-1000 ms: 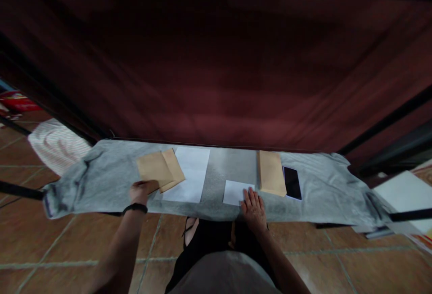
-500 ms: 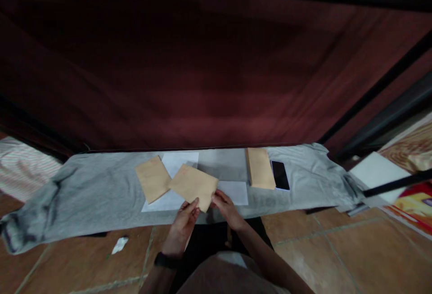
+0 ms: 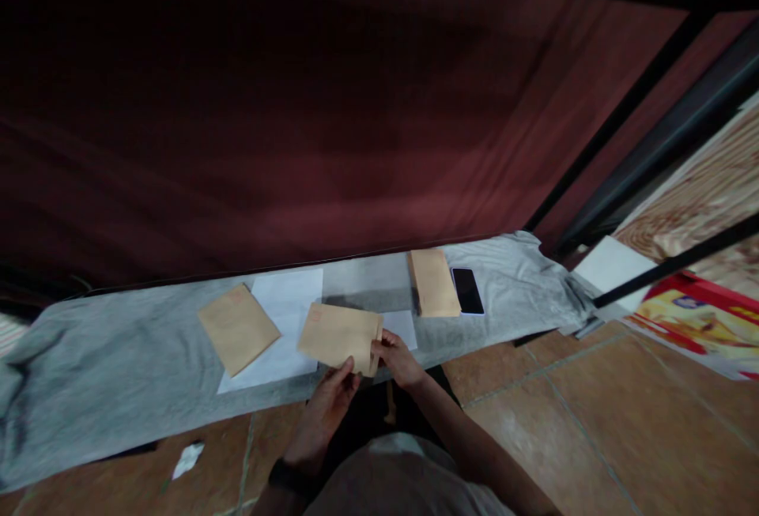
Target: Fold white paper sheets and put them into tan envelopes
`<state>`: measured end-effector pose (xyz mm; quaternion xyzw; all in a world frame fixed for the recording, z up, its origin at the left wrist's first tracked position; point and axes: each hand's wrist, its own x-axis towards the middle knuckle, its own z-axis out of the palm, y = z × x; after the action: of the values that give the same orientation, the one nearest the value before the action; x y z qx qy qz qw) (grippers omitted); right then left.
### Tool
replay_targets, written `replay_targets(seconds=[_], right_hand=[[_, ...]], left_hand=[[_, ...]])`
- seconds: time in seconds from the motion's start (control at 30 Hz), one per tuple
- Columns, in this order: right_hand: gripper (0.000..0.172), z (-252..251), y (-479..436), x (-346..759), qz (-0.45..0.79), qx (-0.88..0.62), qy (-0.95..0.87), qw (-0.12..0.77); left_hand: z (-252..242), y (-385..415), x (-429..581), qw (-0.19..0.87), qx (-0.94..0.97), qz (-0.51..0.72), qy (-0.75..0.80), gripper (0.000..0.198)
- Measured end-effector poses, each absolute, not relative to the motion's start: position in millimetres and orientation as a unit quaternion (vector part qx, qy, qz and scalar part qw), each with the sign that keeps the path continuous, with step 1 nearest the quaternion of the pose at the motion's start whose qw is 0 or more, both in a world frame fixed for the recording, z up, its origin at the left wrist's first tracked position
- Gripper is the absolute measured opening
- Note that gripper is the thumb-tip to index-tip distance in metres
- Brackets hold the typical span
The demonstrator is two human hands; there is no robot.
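A brown paper envelope (image 3: 339, 336) with a small reddish mark is held above the cloth between both hands. My left hand (image 3: 337, 391) pinches its lower edge, thumb on top. At its right end, my right hand (image 3: 396, 356) grips the edge, where a flap or fold shows. Left of it, another brown envelope (image 3: 238, 328) lies on a white sheet of paper (image 3: 290, 295). A second white sheet (image 3: 404, 328) lies partly behind my right hand. To the right sits a stack of brown envelopes (image 3: 436, 283), close beside a phone (image 3: 468, 291) with a dark screen.
A grey cloth (image 3: 124, 374) covers the long narrow surface, which backs onto a dark red panel (image 3: 356, 168). Dark bars and a red and yellow package (image 3: 700, 318) are at the right. A scrap of white paper (image 3: 188, 459) lies on the tiled floor.
The held envelope has turned to lie more level, and its right end now shows a fold or opening at my right hand. The whole view has shifted and tilted.
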<state>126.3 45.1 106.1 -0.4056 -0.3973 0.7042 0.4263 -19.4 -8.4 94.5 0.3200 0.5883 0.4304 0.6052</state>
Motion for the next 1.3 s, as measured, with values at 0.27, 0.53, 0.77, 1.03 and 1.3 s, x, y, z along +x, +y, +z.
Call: replay_targets(seconds=[0.27, 0.53, 0.77, 1.03, 1.3], right_hand=[[0.025, 106, 51, 160, 0.573, -0.438, -0.481, 0.498], [0.027, 105, 35, 189, 0.612, -0.404, -0.527, 0.429], [0.035, 110, 24, 200, 0.685, -0.367, -0.489, 0.396], [0.019, 85, 29, 206, 0.569, -0.481, -0.525, 0.411], [0.018, 84, 29, 221, 0.417, -0.594, -0.544, 0.422]], left_hand=[[125, -19, -36, 0.353, 0.59, 0.244, 0.684, 0.021], [128, -1, -32, 0.013, 0.847, 0.184, 0.499, 0.074], [118, 20, -33, -0.048, 0.894, 0.117, 0.429, 0.101], [118, 14, -30, -0.033, 0.889, 0.142, 0.433, 0.083], [113, 17, -17, -0.027, 0.875, 0.141, 0.462, 0.086]])
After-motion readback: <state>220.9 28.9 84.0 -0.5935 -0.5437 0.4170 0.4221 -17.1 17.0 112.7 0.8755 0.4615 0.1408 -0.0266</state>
